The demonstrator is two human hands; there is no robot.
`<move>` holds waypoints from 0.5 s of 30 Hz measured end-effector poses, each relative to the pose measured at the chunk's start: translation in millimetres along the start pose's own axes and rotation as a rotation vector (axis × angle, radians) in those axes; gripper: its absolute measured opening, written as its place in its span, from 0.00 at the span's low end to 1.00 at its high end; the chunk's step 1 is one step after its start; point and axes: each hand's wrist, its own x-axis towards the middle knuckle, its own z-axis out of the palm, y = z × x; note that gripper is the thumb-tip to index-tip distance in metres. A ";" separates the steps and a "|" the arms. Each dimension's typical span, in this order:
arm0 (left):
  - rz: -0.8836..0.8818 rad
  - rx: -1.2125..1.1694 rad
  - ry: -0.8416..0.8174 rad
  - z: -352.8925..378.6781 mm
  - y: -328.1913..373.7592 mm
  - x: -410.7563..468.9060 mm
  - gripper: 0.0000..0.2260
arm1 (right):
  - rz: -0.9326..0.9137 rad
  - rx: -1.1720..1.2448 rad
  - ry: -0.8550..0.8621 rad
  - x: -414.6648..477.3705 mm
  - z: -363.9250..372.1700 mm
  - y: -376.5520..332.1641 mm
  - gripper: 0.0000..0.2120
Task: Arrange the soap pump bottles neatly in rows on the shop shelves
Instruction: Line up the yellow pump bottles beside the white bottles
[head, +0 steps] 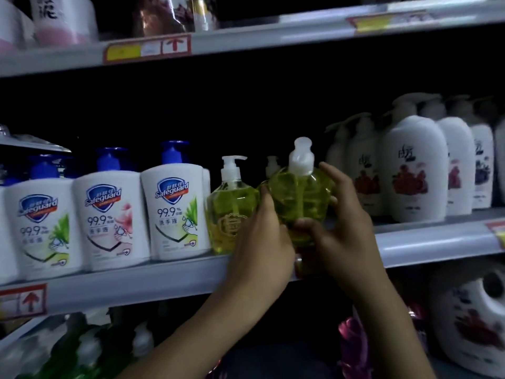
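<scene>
A clear pump bottle of yellow-green soap [300,198] with a white pump is held between both hands just above the front edge of the middle shelf [164,280]. My left hand [262,242] grips its left side and my right hand [344,222] wraps its right side and base. A second yellow-green pump bottle [231,212] stands upright on the shelf right beside it on the left. The white pump of a third such bottle [272,165] shows behind the held one.
White Safeguard bottles with blue pumps [175,206] stand in a row at the left. Tall white pump bottles [412,170] fill the right of the shelf. The upper shelf [246,42] hangs overhead. Packaged goods [475,321] sit on the lower shelf.
</scene>
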 end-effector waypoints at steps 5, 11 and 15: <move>0.034 0.159 0.007 -12.6 6.0 5.7 0.20 | 0.094 -0.042 -0.016 2.5 6.0 5.8 0.33; 0.075 0.179 0.016 -15.7 3.2 -6.3 0.20 | 0.077 -0.314 -0.100 4.7 9.1 7.4 0.33; 0.088 0.137 0.041 -14.9 -2.7 -12.2 0.16 | 0.126 -0.432 -0.198 5.0 5.5 0.8 0.39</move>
